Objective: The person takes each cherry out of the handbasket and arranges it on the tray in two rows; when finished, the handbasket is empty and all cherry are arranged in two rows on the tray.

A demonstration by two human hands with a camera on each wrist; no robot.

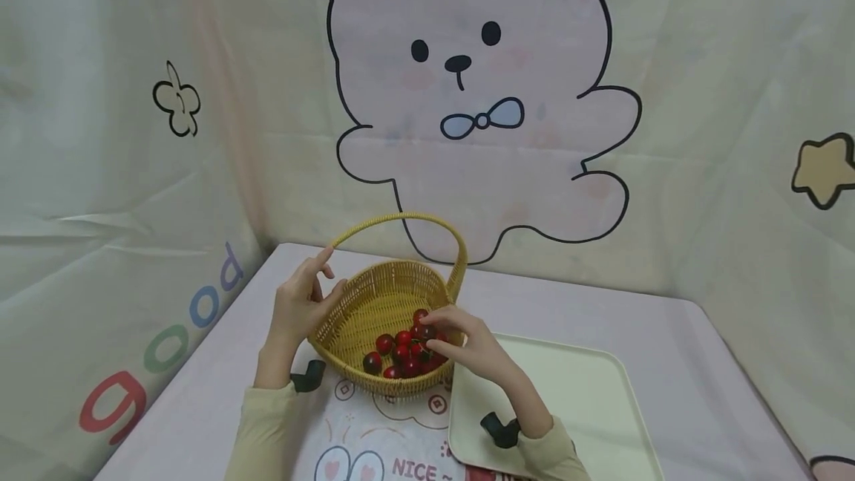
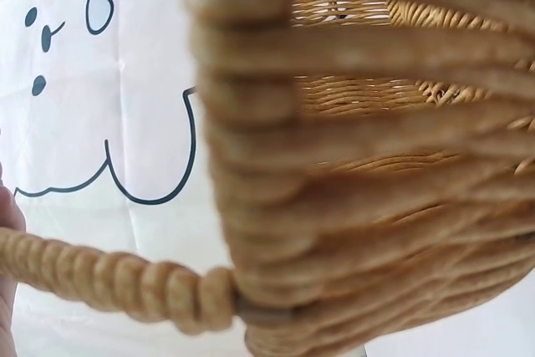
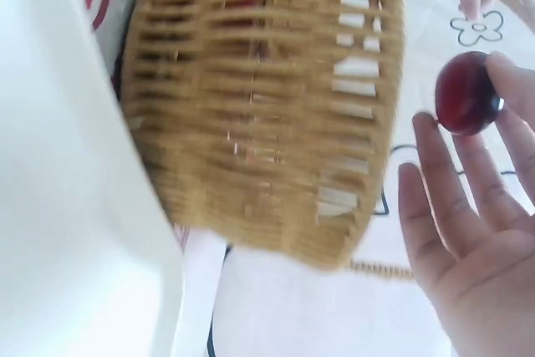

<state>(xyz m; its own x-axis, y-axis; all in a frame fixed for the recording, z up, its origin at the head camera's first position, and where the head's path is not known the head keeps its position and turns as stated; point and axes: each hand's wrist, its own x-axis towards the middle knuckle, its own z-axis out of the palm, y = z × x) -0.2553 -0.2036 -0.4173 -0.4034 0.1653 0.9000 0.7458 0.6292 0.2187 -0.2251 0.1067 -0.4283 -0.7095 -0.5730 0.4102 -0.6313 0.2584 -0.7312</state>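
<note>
A yellow-brown woven basket (image 1: 361, 310) with a tall arched handle (image 1: 414, 215) stands on the table, tilted in the head view. Several dark red cherries (image 1: 401, 353) lie heaped in its right front part. My left hand (image 1: 300, 303) holds the left side of the handle, its thumb beside the rim; its grip is partly hidden. Over the basket's right side, my right hand (image 1: 470, 344) pinches one cherry (image 3: 466, 94) between thumb and fingers. The right wrist view shows this cherry above the palm, apart from the basket wall (image 3: 259, 106).
A pale cream tray (image 1: 588, 384) lies right of the basket, under my right forearm. Beneath the basket is a printed mat (image 1: 374, 436) on the white table (image 1: 675, 340). Cloth walls with cartoon drawings (image 1: 481, 169) enclose the back and sides.
</note>
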